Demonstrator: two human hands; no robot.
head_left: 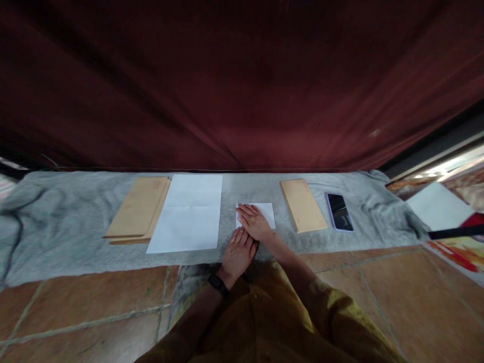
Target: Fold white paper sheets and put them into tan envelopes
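Note:
A small white folded sheet of paper [267,212] lies on the grey cloth in front of me. My right hand [254,222] rests flat on its left part, fingers stretched out and pointing left. Just below, my left hand [238,252], with a black band on the wrist, lies flat at the sheet's near edge; its fingertips meet the right hand. To the left is a larger stack of white paper [192,217] with a crease across its middle. Tan envelopes [138,206] sit partly beside it, and a narrower pile of tan envelopes [304,206] lies to the right.
Grey cloth [257,186] covers the long surface. A phone [340,212] with a purple edge lies at the right. Dark red fabric [242,101] hangs along the back. Tiled floor [94,297] shows at the front, and a white sheet [438,204] is at the far right.

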